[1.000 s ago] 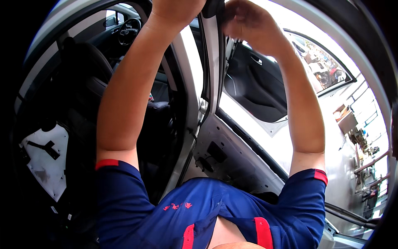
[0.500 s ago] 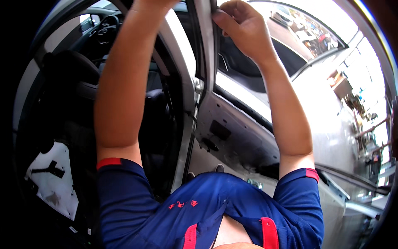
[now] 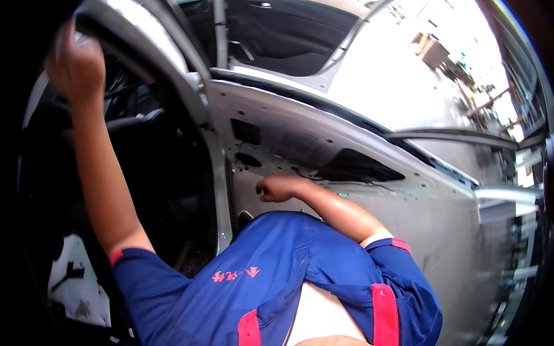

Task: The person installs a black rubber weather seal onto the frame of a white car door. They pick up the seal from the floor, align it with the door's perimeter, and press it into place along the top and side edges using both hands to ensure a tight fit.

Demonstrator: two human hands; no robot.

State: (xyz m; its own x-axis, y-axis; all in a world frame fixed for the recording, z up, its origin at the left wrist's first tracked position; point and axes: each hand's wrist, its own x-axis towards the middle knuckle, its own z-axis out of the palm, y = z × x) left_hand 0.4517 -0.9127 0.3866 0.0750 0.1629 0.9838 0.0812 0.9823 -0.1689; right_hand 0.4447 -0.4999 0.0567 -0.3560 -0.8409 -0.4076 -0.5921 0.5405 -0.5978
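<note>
My left hand (image 3: pixel 78 66) is raised at the upper left, against the frame of the car's door opening. Motion smears its fingers, so whatever they may hold cannot be made out. A dark seal edge (image 3: pixel 107 36) runs along the silver body frame (image 3: pixel 135 32) beside it. Low in front of my torso hovers my right hand (image 3: pixel 280 187), its fingers loosely curled with nothing visible in them. Just beyond it stands a swung-out car door (image 3: pixel 294 124), its bare metal inner side showing holes and a dark opening.
Another door with black trim (image 3: pixel 283 34) stands out farther off. The dark cabin with its seats (image 3: pixel 115 150) lies to my left. A white panel (image 3: pixel 81 288) is at the lower left, and grey floor (image 3: pixel 427 225) stretches to the right. Boxes (image 3: pixel 430 51) and clutter are farther back.
Both hands were up at the door pillar. My left hand has gone left along the body frame; my right has come down in front of my torso. The view has turned.
</note>
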